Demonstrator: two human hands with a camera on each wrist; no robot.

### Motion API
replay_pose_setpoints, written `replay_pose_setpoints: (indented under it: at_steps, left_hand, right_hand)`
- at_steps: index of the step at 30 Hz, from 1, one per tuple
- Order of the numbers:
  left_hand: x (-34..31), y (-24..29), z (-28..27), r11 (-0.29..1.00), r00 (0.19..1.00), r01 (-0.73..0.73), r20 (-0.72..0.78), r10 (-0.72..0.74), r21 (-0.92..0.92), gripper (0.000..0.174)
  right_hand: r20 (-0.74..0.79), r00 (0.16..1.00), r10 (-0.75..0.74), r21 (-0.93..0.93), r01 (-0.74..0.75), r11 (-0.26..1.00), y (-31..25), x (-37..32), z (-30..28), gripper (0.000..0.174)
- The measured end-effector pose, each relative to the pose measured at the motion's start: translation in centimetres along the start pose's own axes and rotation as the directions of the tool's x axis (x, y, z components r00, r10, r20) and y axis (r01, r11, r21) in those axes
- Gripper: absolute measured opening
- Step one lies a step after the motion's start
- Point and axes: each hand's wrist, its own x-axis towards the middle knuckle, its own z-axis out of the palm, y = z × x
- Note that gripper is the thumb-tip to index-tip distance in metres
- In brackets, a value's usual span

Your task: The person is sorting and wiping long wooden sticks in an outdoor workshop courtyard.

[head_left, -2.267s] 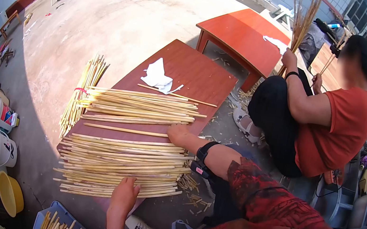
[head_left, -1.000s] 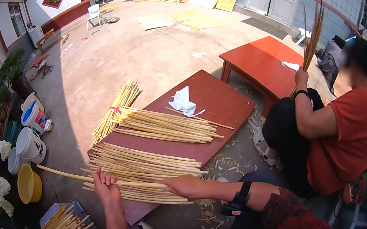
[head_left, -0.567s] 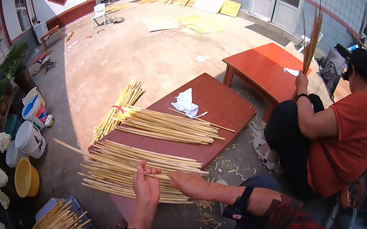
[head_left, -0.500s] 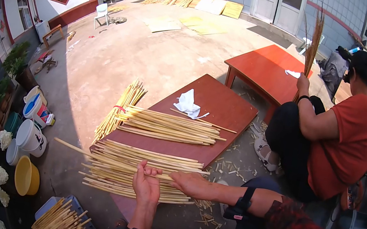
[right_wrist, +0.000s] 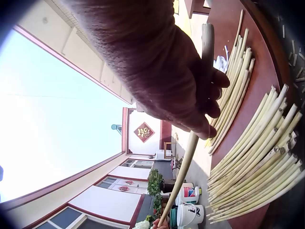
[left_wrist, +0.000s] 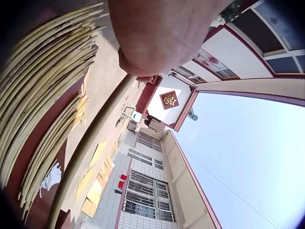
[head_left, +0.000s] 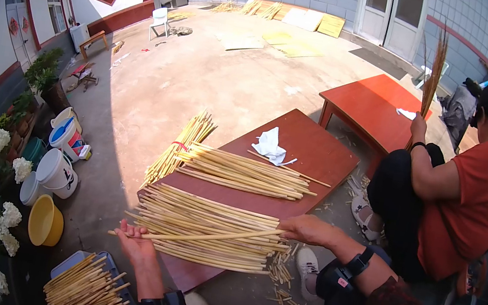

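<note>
One pale stalk [head_left: 211, 237] is held slantwise above a row of stalks [head_left: 209, 211] on a dark red board [head_left: 285, 135]. The left hand [head_left: 138, 249] is palm up near the stalk's left end, fingers curled about it. At the other end, the right hand [head_left: 313, 230] grips the stalk between thumb and fingers. In the left wrist view the stalk [left_wrist: 88, 138] runs down from the left hand [left_wrist: 157, 38], whose fingertips are mostly hidden. The right wrist view has the stalk [right_wrist: 185, 167] passing through the right hand [right_wrist: 167, 81], its cut end sticking out.
Beyond the row lie a second stalk pile [head_left: 247, 171], a tied bundle [head_left: 179, 150] and a white cloth [head_left: 270, 145]. A crate of stalks [head_left: 87, 287], a yellow basin [head_left: 46, 221] and buckets [head_left: 57, 173] stand left. A seated person [head_left: 475, 183] and red table [head_left: 376, 106] are right.
The hands have moved apart along the stalk, left hand leftward and right hand rightward and up. The head view has shifted, so the scene sits farther right. Earlier, the hands were close together.
</note>
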Motion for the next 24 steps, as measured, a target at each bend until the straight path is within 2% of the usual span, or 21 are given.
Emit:
replay_pose_setpoints:
  at_steps: [1,3,6,7,10,12,13,16,17,19,21,23,24]
  left_hand:
    - [0.2,0.2,-0.1,1.000,1.000,-0.012,-0.005,0.012,-0.017,0.038]
    - [0.4,0.3,-0.3,0.999,0.999,-0.028,-0.016,0.028,-0.030,0.040]
    - [0.4,-0.3,-0.3,0.998,0.998,-0.057,-0.028,0.056,-0.016,0.041]
    - [0.1,-1.1,-0.3,1.000,0.999,-0.014,0.028,0.014,-0.024,0.040]
    - [-2.3,-4.1,0.4,0.998,0.988,0.069,0.138,-0.069,0.010,0.039]
    - [-4.5,-6.2,1.0,0.986,0.967,0.149,0.195,-0.162,0.079,0.041]
    - [-5.5,-7.1,1.4,0.977,0.954,0.182,0.219,-0.202,0.111,0.041]
    - [-8.3,-9.3,1.9,0.937,0.902,0.319,0.256,-0.347,0.144,0.036]
    - [-9.4,-9.8,2.0,0.939,0.909,0.314,0.242,-0.340,0.141,0.036]
    - [-10.9,-10.3,2.1,0.890,0.834,0.404,0.314,-0.454,0.213,0.035]
    - [-10.6,-10.0,2.1,0.888,0.835,0.406,0.307,-0.456,0.214,0.035]
    - [-9.6,-9.6,2.3,0.887,0.837,0.405,0.301,-0.457,0.221,0.034]
    - [-8.3,-8.9,2.4,0.915,0.878,0.367,0.262,-0.400,0.168,0.033]
  right_hand:
    - [0.001,1.000,-0.005,-0.001,0.005,1.000,0.2,-0.1,-0.2,0.020]
    - [-0.127,0.991,-0.042,0.030,0.047,0.998,0.4,-0.1,-0.3,0.023]
    - [-0.127,0.991,0.031,0.121,-0.015,0.993,-0.5,0.0,-1.0,0.023]
    - [-0.125,0.992,0.029,0.122,-0.014,0.992,-0.8,0.2,-0.9,0.023]
    - [0.007,0.999,-0.036,0.204,0.033,0.978,-1.6,0.9,0.4,0.020]
    - [0.125,0.992,0.004,0.367,-0.050,0.929,-2.4,1.8,2.3,0.020]
    - [0.152,0.988,-0.008,0.371,-0.049,0.927,-2.9,2.0,3.2,0.020]
    - [0.213,0.976,0.047,0.595,-0.168,0.786,-4.6,2.7,5.7,0.026]
    - [0.228,0.973,0.041,0.595,-0.172,0.785,-5.1,2.8,5.6,0.026]
    - [0.308,0.947,0.094,0.766,-0.305,0.566,-6.2,2.7,5.0,0.028]
    - [0.302,0.952,0.052,0.805,-0.284,0.521,-6.1,2.6,5.0,0.030]
    - [0.361,0.932,0.025,0.837,-0.336,0.431,-6.2,2.6,4.8,0.033]
    - [0.411,0.912,0.011,0.830,-0.379,0.409,-6.3,2.4,4.5,0.035]
